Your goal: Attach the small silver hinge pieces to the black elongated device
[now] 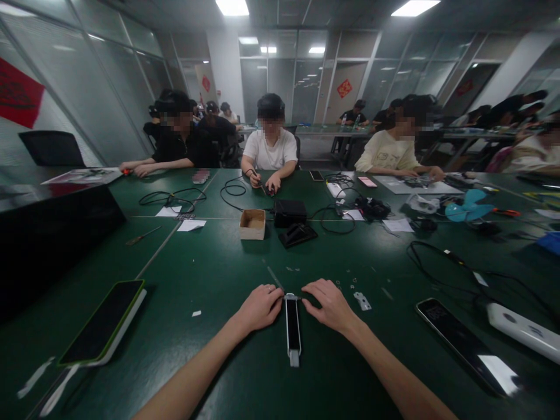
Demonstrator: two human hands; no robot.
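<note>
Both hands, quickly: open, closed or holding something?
Left hand: curled at the far end of the device; grip unclear.
Right hand: curled at that end's other side; grip unclear.

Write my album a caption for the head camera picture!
Left hand and right hand flank the far end of a slim, white-edged black device on a green table.

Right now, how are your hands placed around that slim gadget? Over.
Left hand, right hand: fingertips either side, far end of slim gadget. Gadget on green table, dark face up. Small pale plate off to the right, not between hands.
</note>
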